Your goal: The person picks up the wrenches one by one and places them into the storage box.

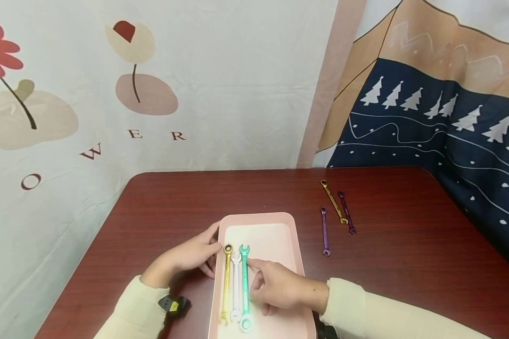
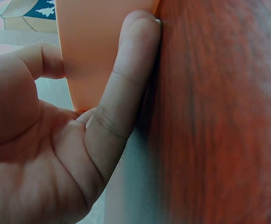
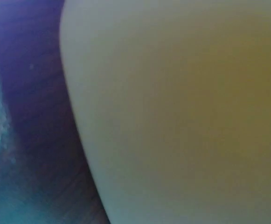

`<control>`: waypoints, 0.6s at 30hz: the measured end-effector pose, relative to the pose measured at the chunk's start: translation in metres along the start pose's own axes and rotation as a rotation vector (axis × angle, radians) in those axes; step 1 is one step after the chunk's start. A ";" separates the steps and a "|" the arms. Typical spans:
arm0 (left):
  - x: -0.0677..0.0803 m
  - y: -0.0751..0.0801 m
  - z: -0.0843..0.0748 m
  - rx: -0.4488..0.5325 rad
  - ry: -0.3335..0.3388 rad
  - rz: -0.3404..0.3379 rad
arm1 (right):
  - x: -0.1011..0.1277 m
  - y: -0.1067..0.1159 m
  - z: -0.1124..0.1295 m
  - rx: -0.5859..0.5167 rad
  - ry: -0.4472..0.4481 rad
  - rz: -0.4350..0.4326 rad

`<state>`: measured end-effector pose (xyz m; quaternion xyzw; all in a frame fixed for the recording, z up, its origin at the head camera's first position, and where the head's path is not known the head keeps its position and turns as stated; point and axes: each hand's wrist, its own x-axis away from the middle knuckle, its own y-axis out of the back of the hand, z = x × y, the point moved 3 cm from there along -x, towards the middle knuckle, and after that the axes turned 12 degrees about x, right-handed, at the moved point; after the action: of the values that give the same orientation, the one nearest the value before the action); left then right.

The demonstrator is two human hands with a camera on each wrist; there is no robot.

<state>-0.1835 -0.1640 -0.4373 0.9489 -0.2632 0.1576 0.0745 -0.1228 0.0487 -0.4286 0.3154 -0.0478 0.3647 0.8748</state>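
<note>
A pink tray (image 1: 280, 235) lies at the table's near side. In it, side by side, are a gold wrench (image 1: 226, 282), a silver wrench (image 1: 236, 287) and a green wrench (image 1: 244, 282). My left hand (image 1: 195, 254) holds the tray's left edge, thumb at the rim; in the left wrist view its fingers (image 2: 121, 88) lie along the outer wall. My right hand (image 1: 277, 285) is over the tray, index finger extended to the green wrench's right side and the other fingers bent. The right wrist view is blurred, with a pale surface filling most of it.
Right of the tray, a second gold wrench (image 1: 334, 202), a dark purple wrench (image 1: 347, 213) and a lighter purple wrench (image 1: 324, 231) lie on the brown table (image 1: 174, 202). Behind the table hang a pale printed cloth (image 1: 237, 94) and a dark blue one with trees (image 1: 407, 132).
</note>
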 end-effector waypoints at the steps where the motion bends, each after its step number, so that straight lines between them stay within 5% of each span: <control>1: 0.000 0.000 0.000 0.000 0.000 0.000 | 0.000 0.000 0.000 -0.001 0.000 0.002; 13: -0.001 0.000 0.002 0.007 0.004 -0.001 | 0.006 0.009 0.002 -0.053 0.102 -0.079; 18: -0.001 0.000 0.003 0.006 0.002 -0.006 | 0.009 0.019 0.006 0.023 0.150 -0.159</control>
<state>-0.1840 -0.1639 -0.4402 0.9498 -0.2597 0.1589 0.0723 -0.1277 0.0611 -0.4117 0.3001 0.0470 0.3170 0.8985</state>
